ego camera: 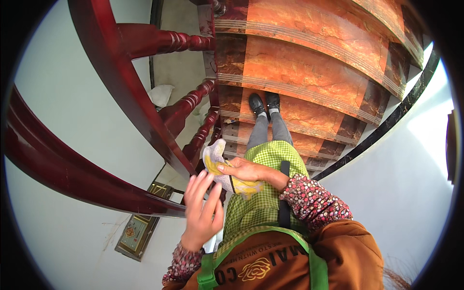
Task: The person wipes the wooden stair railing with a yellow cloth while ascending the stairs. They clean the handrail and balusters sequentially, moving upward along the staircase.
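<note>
My right hand [244, 169] is closed around bunched yellow-and-white fabric [248, 186], which looks like work gloves with a dark band at one edge. One whitish end [216, 146] of the fabric sticks up past my thumb. Just left of it and nearer to the camera, my left hand [203, 214] is raised, its fingers spread and nothing in it. Whether its fingertips touch the fabric is not plain. Behind both hands hangs a green checked apron [250, 210], worn over a brown top with printed lettering.
I stand on a curved marble staircase [308, 61], with black shoes [257, 104] on one step. On the left runs a dark red wooden handrail [119, 87] with turned balusters [185, 99]. A second red rail [72, 177] curves below. The right wall [391, 156] has black skirting [366, 145].
</note>
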A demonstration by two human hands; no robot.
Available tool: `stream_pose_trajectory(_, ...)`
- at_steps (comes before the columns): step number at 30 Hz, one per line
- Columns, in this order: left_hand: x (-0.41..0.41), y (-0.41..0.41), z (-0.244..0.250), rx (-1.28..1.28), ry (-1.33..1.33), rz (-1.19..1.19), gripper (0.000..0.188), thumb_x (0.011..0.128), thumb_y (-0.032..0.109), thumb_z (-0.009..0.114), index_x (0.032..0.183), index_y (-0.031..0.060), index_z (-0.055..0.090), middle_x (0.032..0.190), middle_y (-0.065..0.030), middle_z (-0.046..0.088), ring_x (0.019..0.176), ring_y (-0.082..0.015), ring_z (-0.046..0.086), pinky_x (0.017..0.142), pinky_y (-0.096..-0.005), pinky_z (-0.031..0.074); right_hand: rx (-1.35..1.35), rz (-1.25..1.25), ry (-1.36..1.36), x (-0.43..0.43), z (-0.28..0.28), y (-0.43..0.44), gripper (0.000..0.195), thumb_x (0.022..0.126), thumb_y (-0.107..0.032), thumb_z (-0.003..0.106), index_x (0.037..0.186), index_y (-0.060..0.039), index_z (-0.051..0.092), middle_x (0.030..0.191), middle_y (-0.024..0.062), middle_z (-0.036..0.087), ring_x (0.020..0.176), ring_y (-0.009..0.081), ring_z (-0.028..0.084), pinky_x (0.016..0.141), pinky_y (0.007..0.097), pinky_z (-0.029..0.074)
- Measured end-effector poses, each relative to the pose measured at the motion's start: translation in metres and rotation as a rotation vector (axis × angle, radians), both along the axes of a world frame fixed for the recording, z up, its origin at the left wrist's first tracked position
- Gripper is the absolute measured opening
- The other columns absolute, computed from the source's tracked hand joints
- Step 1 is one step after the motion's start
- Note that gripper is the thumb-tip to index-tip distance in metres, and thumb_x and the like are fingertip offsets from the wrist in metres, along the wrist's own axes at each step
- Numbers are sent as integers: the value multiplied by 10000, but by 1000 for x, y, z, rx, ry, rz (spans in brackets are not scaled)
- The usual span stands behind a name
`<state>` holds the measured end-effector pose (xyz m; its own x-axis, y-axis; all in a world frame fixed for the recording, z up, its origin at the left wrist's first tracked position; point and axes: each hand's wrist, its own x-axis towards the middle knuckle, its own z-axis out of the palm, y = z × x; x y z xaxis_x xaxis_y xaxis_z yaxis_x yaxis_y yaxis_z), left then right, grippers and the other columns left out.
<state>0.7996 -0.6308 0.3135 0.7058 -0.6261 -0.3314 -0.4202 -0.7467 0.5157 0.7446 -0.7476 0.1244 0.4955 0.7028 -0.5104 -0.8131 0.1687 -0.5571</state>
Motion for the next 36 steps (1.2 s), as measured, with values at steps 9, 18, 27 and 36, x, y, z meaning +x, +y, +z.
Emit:
stream_pose_trajectory(9, -7, 34, -102, -69, 666, 103, 814, 663, 76, 676, 1408, 39, 349, 1267, -169, 508, 1197, -330, 492, 1079, -413, 333, 27, 238, -182, 11, 1, -27, 745, 905, -645, 413, 1127, 31, 632, 1053, 210, 652, 1000, 295, 599, 885, 369, 444)
stream_pose_trajectory(18, -31, 76, -173, -150, 947, 827, 355, 890, 106, 582, 1220, -19, 540, 1083, -102, 647, 996, -162, 616, 865, -278, 471, 495, 277, 278, 2, -67, -134, 692, 850, -414, 687, 1359, -24, 426, 1139, 98, 583, 1026, 175, 563, 909, 328, 474)
stream_pose_trajectory(27, -52, 23, -198, -473, 1107, 1269, 355, 960, 195, 554, 1243, -17, 533, 1152, -51, 613, 1022, -105, 584, 885, -265, 470, -450, 422, -153, 60, -94, -186, 230, 774, -199, 707, 946, -50, 673, 819, 89, 688, 718, 185, 632, 673, 327, 505)
stream_pose_trajectory(36, -47, 24, -231, -766, 846, 1525, 330, 956, 85, 495, 1269, -18, 499, 1231, -80, 574, 1143, -169, 540, 988, -323, 413, -677, 269, -743, 137, -79, -171, 183, 773, -158, 663, 845, 6, 628, 770, 214, 628, 749, 363, 616, 682, 425, 477)
